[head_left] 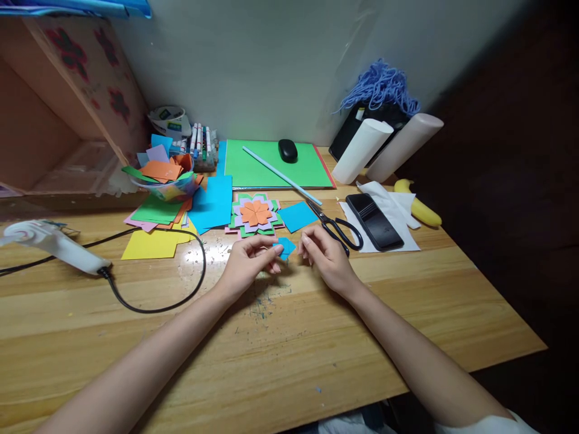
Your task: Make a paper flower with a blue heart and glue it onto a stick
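A small folded piece of blue paper (286,248) is pinched between the thumb and fingers of my left hand (249,258), above the desk. My right hand (328,256) hovers just right of it, apart from the paper. Its fingers are curled and closed, and nothing shows between them. Behind my hands lies a layered paper flower (256,213) in orange, lilac, green and pink. A flat blue paper square (298,216) rests beside the flower. Black-handled scissors (339,230) lie behind my right hand.
On the left are a white glue gun (63,246) with a looping black cable (151,310), yellow paper (149,245) and a tub of paper scraps (160,187). Further back lie a green board (244,169), pale blue stick (278,173) and mouse (287,150). A phone (375,222) and banana (420,208) lie right.
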Tool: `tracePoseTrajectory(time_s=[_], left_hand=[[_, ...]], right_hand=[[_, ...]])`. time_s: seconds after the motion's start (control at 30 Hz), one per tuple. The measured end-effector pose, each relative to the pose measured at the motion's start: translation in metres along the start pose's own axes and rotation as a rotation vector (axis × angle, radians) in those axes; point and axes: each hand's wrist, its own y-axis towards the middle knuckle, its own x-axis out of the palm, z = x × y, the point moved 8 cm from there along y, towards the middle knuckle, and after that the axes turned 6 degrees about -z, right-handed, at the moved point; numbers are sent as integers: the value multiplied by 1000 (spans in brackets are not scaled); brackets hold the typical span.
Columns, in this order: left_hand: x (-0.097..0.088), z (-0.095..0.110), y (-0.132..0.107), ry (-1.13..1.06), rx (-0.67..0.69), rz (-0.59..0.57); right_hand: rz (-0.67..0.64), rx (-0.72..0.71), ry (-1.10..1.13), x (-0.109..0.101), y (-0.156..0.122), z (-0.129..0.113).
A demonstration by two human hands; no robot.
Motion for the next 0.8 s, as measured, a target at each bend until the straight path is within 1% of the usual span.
tracePoseTrajectory(time_s=[0.17,0.27,0.33,0.4,0.47,0.53,0.63,0.73,0.8], left_hand=[[-1,0,-1,30,12,16],[-1,0,-1,14,12,26],[0,1,-2,13,-3,30],[1,2,-2,29,-28,47],[1,3,-3,44,-56,71],[0,4,-4,38,-73,95],[-6,5,-4,-9,-41,164],[-15,6,-7,-54,-5,268],[-19,6,-8,-70,-2,316]], right_hand=[[0,10,-34,1,0,1],[10,-3,-123,-3,2,1],[61,-28,-249,-13,4,1],[148,-49,-392,-30,8,2],[223,-41,-507,-49,10,8],[251,6,-624,-66,12,18],[198,146,-826,-80,12,36],[116,279,-890,-82,8,48],[93,307,-903,-79,6,48]])
